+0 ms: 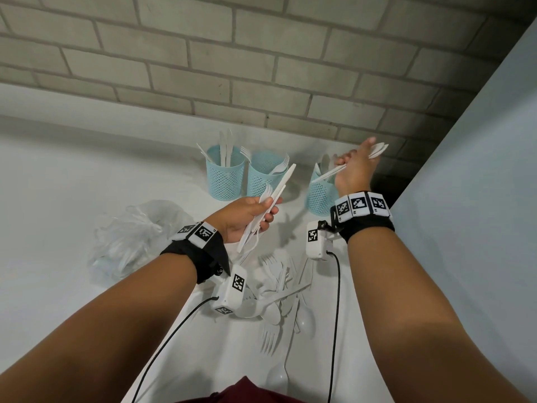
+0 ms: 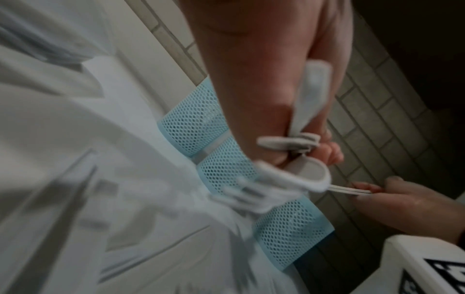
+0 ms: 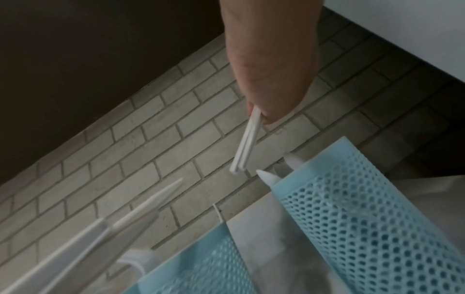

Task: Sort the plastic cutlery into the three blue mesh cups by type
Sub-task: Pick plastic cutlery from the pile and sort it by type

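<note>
Cutlery (image 1: 279, 289) heaped on counter | left grip (image 1: 247, 216) clutches mixed pieces | right grip (image 1: 356, 167) clasps spoons (image 1: 377, 149) above right cup (image 1: 319, 196)

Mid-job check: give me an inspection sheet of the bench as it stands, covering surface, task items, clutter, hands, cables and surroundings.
Surface: white counter, lit unevenly.
Job's things: three blue mesh cups; left cup holds knives, middle cup holds forks, right cup is partly hidden by the right hand. Loose cutlery pile of forks and spoons is unsorted.
Clutter: crumpled clear plastic bag left of the pile.
Hands: left hand grips mixed cutlery; right hand grips white pieces above the right cup.
Cables: black cable from each wrist camera, hanging over the pile.
Surroundings: grey brick wall; pale panel at right.
</note>
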`<act>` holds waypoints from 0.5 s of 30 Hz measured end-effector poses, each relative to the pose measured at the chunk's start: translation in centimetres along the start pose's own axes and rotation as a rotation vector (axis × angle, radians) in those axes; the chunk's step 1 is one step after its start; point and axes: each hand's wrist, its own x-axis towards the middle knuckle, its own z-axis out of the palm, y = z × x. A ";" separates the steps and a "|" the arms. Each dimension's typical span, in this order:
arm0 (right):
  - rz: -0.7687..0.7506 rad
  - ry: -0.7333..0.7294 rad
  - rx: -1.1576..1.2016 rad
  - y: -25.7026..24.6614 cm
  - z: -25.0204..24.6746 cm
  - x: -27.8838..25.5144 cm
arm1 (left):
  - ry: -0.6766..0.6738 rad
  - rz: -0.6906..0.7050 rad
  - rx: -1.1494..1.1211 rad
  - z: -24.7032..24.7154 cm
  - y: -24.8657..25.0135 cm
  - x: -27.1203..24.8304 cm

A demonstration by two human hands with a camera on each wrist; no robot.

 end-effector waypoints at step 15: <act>-0.198 0.042 -0.344 1.4 -0.5 3.9 | -0.013 0.093 -0.239 1.2 1.8 1.6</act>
